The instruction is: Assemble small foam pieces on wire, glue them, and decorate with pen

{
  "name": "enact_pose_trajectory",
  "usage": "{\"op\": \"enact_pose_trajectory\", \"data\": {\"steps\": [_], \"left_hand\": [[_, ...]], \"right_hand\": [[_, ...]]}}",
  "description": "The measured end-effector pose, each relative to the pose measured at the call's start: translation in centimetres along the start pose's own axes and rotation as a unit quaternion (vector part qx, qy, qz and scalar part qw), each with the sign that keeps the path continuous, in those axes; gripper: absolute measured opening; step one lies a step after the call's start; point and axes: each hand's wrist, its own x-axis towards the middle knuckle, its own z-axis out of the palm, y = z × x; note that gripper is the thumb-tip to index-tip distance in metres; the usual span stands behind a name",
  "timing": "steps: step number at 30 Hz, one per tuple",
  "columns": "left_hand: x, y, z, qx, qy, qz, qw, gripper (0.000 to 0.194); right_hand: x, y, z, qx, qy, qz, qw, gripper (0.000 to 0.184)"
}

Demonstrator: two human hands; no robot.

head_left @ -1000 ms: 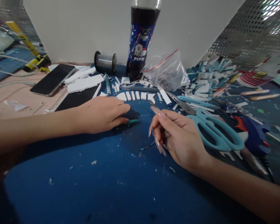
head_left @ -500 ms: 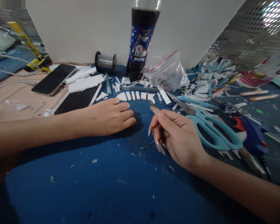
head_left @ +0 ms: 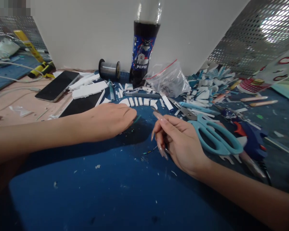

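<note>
My left hand (head_left: 113, 118) is closed and raised a little over the blue work surface (head_left: 98, 192), its knuckles towards me. A small teal sliver (head_left: 136, 118) shows by its fingertips; what the fingers hold is hidden. Thumb and fingers of my right hand (head_left: 175, 138) pinch a slim metal tool (head_left: 156, 111), its thin tip pointing up and left; its kind is unclear. Below lies a short thin strand with teal and yellow bits (head_left: 148, 152). Beyond the hands, several white foam pieces (head_left: 141, 101) lie in a fish-shaped row, partly behind my left hand.
Light-blue scissors (head_left: 216, 134) lie right of my right hand, near a dark-blue tool with a red trigger (head_left: 254, 141). Behind stand a Pepsi bottle (head_left: 144, 54), a clear zip bag (head_left: 170, 78) and a line spool (head_left: 109, 69). A phone (head_left: 57, 86) and foam strips (head_left: 89, 89) lie left.
My left hand has lifted and turned, its fingers now curled out of sight and the teal sliver showing. My right hand keeps its pinch. The whole view has shifted slightly.
</note>
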Motion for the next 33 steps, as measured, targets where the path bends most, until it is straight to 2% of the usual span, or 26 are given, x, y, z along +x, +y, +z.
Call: {"op": "enact_pose_trajectory", "data": {"steps": [2,4,6,8,9,13,17,22,28,33], "left_hand": [[0.0,0.4,-0.7,-0.112,-0.027,-0.078,0.99,0.017],[0.0,0.9,-1.3,-0.25,-0.074,-0.121,0.958,0.023],[-0.1,1.3,-1.6,-0.378,-0.13,-0.127,0.908,0.028],[-0.1,1.6,-1.7,-0.446,-0.158,-0.12,0.873,0.028],[-0.1,1.6,-1.6,-0.452,-0.157,-0.12,0.87,0.028],[-0.2,1.4,-1.2,-0.402,-0.106,-0.142,0.898,0.025],[-0.3,1.1,-1.0,-0.422,-0.103,-0.163,0.886,0.026],[-0.2,1.0,-1.4,-0.486,-0.123,-0.189,0.844,0.026],[-0.2,1.5,-1.9,-0.584,-0.142,-0.213,0.77,0.03],[-0.2,1.6,-1.7,-0.667,-0.136,-0.175,0.712,0.036]], "right_hand": [[-0.1,0.0,0.0,0.006,-0.004,-0.006,1.0,0.032],[-0.3,0.0,-0.1,0.005,0.002,-0.014,1.0,0.033],[-0.4,0.0,-0.1,-0.001,0.011,-0.02,1.0,0.033],[-0.5,0.0,-0.1,-0.004,0.017,-0.021,1.0,0.033],[-0.5,0.0,-0.1,-0.005,0.018,-0.021,1.0,0.032],[-0.3,0.1,0.0,0.0,0.025,-0.014,1.0,0.033],[-0.2,0.1,0.0,0.008,0.025,-0.008,1.0,0.034],[-0.1,0.0,-0.1,0.005,0.031,-0.014,0.999,0.034],[-0.1,0.1,-0.2,0.01,0.024,-0.013,1.0,0.034],[-0.1,0.1,-0.1,0.009,0.025,-0.007,1.0,0.033]]}}
